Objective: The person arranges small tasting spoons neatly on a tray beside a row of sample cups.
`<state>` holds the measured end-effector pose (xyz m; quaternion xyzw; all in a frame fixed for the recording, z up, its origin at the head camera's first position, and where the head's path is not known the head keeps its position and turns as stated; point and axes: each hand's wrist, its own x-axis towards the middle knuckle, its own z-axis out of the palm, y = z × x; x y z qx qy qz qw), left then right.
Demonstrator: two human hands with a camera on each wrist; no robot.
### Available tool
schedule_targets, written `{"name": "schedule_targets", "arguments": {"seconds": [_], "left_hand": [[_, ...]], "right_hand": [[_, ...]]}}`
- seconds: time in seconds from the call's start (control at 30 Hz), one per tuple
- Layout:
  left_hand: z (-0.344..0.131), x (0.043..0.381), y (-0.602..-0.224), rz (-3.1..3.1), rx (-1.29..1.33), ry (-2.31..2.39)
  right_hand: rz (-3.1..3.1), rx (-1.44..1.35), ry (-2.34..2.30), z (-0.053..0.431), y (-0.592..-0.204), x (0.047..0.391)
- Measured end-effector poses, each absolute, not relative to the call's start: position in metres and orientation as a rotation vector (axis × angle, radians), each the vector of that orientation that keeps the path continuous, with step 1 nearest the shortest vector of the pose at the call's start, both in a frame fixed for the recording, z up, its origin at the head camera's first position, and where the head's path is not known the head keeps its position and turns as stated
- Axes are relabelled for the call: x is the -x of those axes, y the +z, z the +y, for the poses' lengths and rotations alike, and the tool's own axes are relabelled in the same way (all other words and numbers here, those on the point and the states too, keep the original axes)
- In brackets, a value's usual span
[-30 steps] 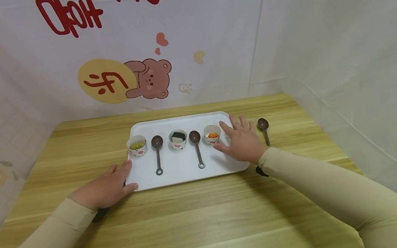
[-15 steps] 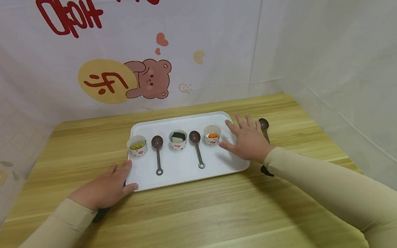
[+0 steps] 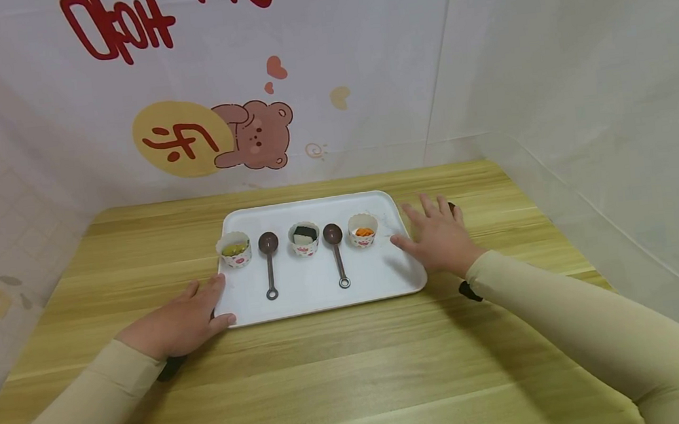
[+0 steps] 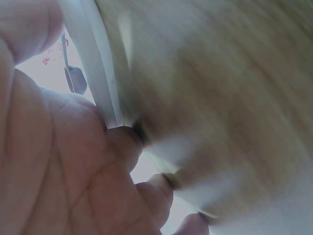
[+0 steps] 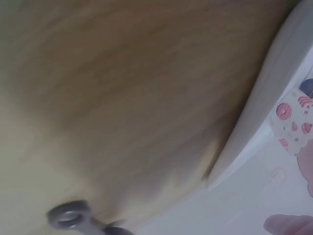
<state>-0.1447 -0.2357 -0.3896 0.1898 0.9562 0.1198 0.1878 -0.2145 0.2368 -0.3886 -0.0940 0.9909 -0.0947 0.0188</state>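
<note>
A white tray lies on the wooden table and bears three printed paper cups and two brown measuring spoons. At its left edge rests my left hand, fingers extended along the side and thumb at the near corner. My right hand is spread beside the tray's right edge, thumb over the rim, holding nothing. Closest to it stands the cup with orange bits. Behind its fingers a third spoon is mostly hidden; its ring-ended handle shows in the right wrist view.
The left cup has green bits inside; the middle cup holds dark and pale pieces. Between the cups lie one spoon and another spoon. A white printed curtain hangs behind the table.
My right hand has moved rightward from above the tray near the orange cup to its right edge, now covering most of the outer spoon. The left hand and tray have stayed still.
</note>
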Motion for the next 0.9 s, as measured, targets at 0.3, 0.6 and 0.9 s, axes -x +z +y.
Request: {"name": "schedule_targets", "arguments": {"seconds": [0.3, 0.6, 0.9], "left_hand": [[-0.236, 0.145, -0.39, 2.694, -0.522, 0.339], [-0.235, 0.144, -0.389, 2.696, -0.522, 0.343], [-0.235, 0.144, -0.389, 2.691, -0.522, 0.337]], "right_hand": [[3.073, 0.252, -0.328, 0.253, -0.388, 0.211], [3.042, 0.231, -0.367, 0.269, -0.389, 0.207], [3.013, 0.212, -0.343, 0.282, -0.391, 0.205]]}}
